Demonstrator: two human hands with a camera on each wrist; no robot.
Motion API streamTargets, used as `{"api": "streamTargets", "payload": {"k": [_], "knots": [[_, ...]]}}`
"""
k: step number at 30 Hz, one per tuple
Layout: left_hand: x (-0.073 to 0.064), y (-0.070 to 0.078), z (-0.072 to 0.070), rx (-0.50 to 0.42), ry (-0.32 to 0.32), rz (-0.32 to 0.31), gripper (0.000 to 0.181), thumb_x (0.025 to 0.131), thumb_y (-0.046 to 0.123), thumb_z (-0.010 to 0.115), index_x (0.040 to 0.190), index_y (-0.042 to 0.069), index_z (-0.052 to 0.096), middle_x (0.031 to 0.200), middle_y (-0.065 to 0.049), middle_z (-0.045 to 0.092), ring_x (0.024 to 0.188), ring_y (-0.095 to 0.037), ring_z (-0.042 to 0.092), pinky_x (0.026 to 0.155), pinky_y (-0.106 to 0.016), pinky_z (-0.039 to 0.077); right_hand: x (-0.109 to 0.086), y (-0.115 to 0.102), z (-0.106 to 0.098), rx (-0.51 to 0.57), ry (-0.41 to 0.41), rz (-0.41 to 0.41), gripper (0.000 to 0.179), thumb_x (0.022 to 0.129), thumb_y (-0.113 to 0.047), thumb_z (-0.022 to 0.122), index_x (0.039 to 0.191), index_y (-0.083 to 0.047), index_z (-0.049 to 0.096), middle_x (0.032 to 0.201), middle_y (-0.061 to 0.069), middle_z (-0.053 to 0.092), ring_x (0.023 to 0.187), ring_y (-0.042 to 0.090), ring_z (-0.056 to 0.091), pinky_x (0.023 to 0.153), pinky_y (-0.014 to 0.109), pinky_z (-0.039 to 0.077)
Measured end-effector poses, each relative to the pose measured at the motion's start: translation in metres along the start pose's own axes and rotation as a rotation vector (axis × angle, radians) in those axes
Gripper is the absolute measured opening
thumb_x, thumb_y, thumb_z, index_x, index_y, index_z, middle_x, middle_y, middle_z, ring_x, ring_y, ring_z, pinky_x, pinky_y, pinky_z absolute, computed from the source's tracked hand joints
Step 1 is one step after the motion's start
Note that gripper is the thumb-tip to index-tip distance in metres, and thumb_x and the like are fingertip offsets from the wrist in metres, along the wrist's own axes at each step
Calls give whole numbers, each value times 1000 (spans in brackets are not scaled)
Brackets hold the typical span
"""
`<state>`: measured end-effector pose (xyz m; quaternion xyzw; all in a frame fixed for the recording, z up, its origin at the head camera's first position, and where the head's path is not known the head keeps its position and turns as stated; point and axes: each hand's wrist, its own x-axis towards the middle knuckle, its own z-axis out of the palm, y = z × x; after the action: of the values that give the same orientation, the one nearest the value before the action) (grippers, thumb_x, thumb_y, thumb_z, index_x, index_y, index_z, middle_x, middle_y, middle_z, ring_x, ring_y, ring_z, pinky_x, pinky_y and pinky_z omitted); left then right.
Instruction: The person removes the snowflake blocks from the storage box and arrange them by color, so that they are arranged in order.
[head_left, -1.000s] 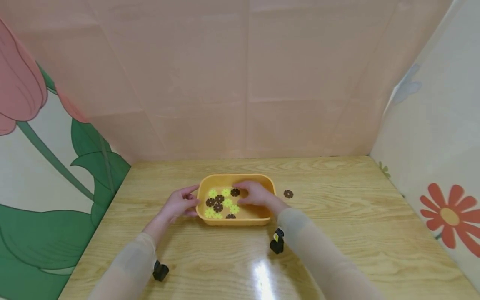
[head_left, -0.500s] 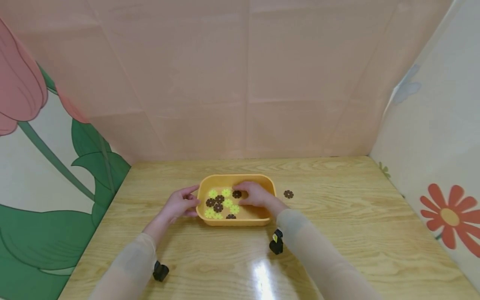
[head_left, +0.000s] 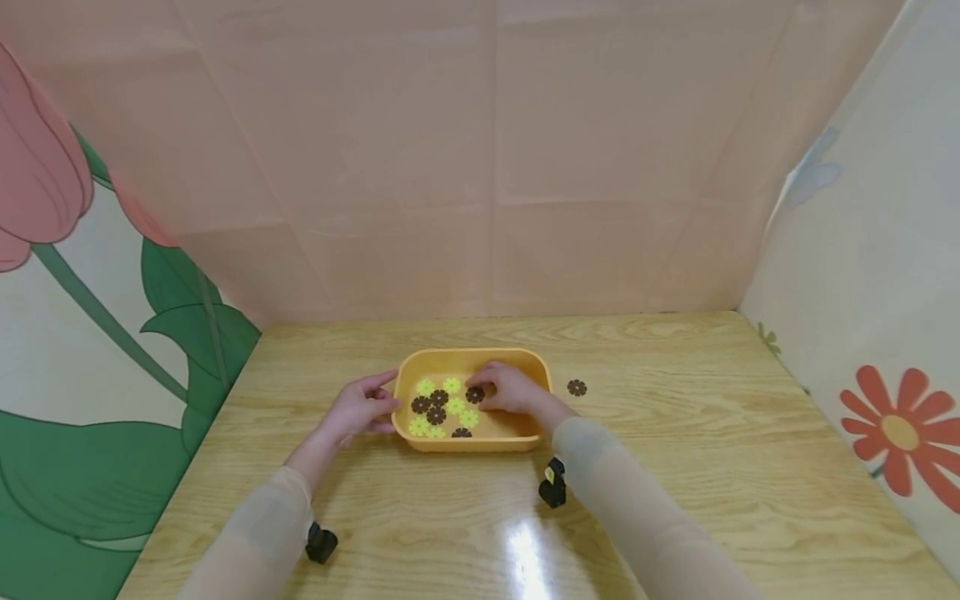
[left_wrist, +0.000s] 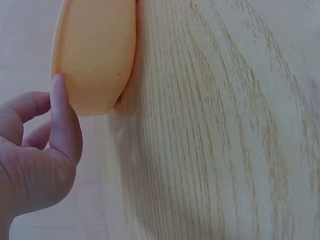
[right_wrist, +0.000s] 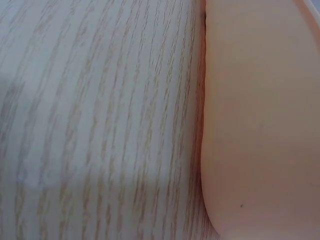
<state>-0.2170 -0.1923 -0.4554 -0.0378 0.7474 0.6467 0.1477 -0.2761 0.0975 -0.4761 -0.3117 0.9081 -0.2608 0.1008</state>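
Note:
A shallow orange-yellow plastic bin [head_left: 480,444] sits on the table, with yellow flower-shaped discs [head_left: 455,406] and brown ones [head_left: 437,414] spread over its left half. Straight fingers of my left hand [head_left: 365,406] touch the bin's left end from outside. In the left wrist view, the thumb [left_wrist: 61,110] lies against the outer end wall [left_wrist: 97,55]. My right hand [head_left: 510,388] reaches inside the bin and pinches a brown flower-shaped disc [head_left: 475,395] between fingertips and thumb. In the right wrist view only the bin's outer wall [right_wrist: 265,125] and the table show; that hand is hidden there.
One more brown flower-shaped disc [head_left: 577,387] lies on the wooden table [head_left: 420,517], just right of the bin. A pink sheet [head_left: 480,167] covers the back wall. Printed side panels [head_left: 862,275] stand left and right. Each wrist bears a small black camera [head_left: 552,492].
The brown disc at my right fingertips has slid slightly toward the palm, with the fingers curling in. My left hand and the bin stay in place.

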Motion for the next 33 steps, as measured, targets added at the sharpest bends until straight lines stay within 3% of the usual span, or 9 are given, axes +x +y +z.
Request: {"api": "streamTargets", "payload": {"k": [4, 10, 16, 33], "knots": [[0, 0, 0, -1, 2, -5, 64, 90, -8, 64, 149, 5, 43, 94, -10, 51, 74, -17, 59, 67, -35, 65, 0, 1, 0, 12, 5, -7, 38, 82, -10, 81, 118, -5, 71, 111, 9, 60, 99, 23, 57, 92, 35, 52], [0, 1, 0, 0, 4, -12, 64, 90, -8, 64, 149, 6, 43, 95, -11, 51, 75, -18, 59, 67, -36, 65, 0, 0, -1, 44, 7, 5, 32, 81, -8, 82, 111, -5, 72, 102, 7, 61, 94, 21, 57, 85, 32, 54], [0, 0, 1, -1, 4, -7, 64, 90, -8, 64, 149, 5, 43, 95, -11, 51, 76, -18, 59, 68, -36, 65, -1, -2, -1, 78, 12, 45, 26, 81, -8, 82, 105, -6, 71, 98, 5, 60, 90, 17, 55, 83, 30, 53], [-1, 1, 1, -8, 3, -11, 63, 90, -7, 64, 149, 5, 43, 94, -10, 51, 74, -18, 59, 67, -35, 65, 1, 0, 3, 71, 35, 57, 23, 80, -5, 82, 98, -4, 67, 93, 3, 61, 86, 16, 57, 81, 31, 55]]}}
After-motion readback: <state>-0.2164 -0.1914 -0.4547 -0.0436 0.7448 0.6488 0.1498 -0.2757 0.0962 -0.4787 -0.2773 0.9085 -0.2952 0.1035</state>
